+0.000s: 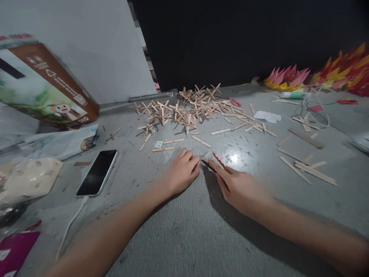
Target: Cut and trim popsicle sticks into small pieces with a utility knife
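My left hand (183, 171) rests on the grey table, its fingers pinched on a thin wooden stick (205, 156) whose end shows beyond the fingertips. Just to its right, my right hand (242, 188) is closed round a slim black pen-like tool (208, 165). The tool's tip points left and reaches close to the left fingertips; whether it touches the stick I cannot tell. A thin red patterned rod (219, 159) also sticks out from the right hand. Beyond the hands lie a few flat wooden craft sticks (201, 141) with small dark marks and a small pale green square (158, 144).
A heap of crossed craft sticks (184, 109) spreads along the back. More loose sticks (315, 172) lie right. A phone (98, 173) with a white cable is left, near a printed box (54, 88). Pink and yellow paper pieces (286, 79) stand at the back right.
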Tool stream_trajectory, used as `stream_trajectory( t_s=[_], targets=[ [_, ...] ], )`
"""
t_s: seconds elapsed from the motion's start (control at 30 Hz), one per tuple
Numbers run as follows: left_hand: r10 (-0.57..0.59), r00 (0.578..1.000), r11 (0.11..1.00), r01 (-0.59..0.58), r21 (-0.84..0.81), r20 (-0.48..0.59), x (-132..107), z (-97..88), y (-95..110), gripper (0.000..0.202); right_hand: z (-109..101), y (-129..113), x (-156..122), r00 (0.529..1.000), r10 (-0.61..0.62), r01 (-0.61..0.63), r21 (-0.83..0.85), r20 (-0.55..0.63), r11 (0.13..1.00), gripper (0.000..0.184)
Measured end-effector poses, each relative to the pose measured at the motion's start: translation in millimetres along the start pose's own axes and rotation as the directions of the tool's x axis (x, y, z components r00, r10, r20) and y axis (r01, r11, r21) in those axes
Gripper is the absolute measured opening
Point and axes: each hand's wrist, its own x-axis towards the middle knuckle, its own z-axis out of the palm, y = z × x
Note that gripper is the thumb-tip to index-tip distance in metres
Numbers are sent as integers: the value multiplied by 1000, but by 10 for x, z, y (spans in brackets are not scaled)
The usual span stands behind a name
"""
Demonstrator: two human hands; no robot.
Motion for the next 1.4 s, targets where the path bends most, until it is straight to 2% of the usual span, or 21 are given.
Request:
stream_trajectory(
  t_s=[0.1,0.23,0.5,0.63,0.97,1.2,1.4],
  targets=[
    [1,1000,1000,-1,-6,-8,15,11,-7,26,-35,-111,49,975,175,-144,-212,135,967,31],
    [25,1000,1000,-26,10,5,47,-4,-20,26,-113,-241,135,940,265,-174,-365,215,914,32],
    [112,993,993,-113,27,49,82,-14,-90,28,-170,-303,204,945,260,-156,-421,201,894,37],
    [119,992,993,-120,17,49,82,-20,-89,30,-158,-311,211,946,252,-147,-424,203,894,43],
    [98,994,995,-97,-29,40,74,-56,-38,25,-121,-314,210,949,213,-92,-439,234,894,37],
    [107,994,994,-106,-30,24,69,-67,-12,25,-154,-325,231,934,238,-106,-428,267,898,37],
    [110,993,994,-109,-15,43,77,-60,-27,25,-141,-353,222,933,258,-136,-417,250,899,39]
  ],
)
